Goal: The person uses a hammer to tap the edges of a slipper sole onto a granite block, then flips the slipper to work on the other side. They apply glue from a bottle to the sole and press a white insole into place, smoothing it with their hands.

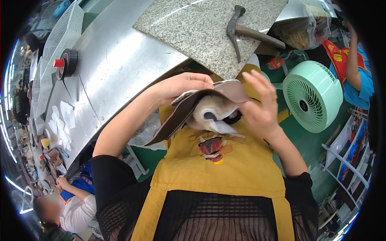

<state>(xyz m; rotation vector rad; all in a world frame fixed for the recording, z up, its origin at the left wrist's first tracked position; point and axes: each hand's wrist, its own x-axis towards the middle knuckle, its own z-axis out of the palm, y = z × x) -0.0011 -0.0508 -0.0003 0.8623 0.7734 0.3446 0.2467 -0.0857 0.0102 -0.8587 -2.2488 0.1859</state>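
In front of my yellow apron is a brown leather shoe upper (177, 114), curved open to show a cream fleecy lining (198, 116) and a white flap with a dark opening. My left hand (187, 85) grips its far edge, fingers bent over the top. Beside the right edge is my right hand (260, 102), its fingers stretched upward, apart and slightly blurred. The thumb side lies against or just behind the leather; which of the two I cannot tell.
A hammer (257, 35) lies on a speckled stone slab (181, 24) beyond my hands. The metal table (116, 56) extends left, bearing a black roll (70, 63) and white scraps (60, 124). A mint-green fan (311, 96) stands right. Other people sit at lower left and upper right.
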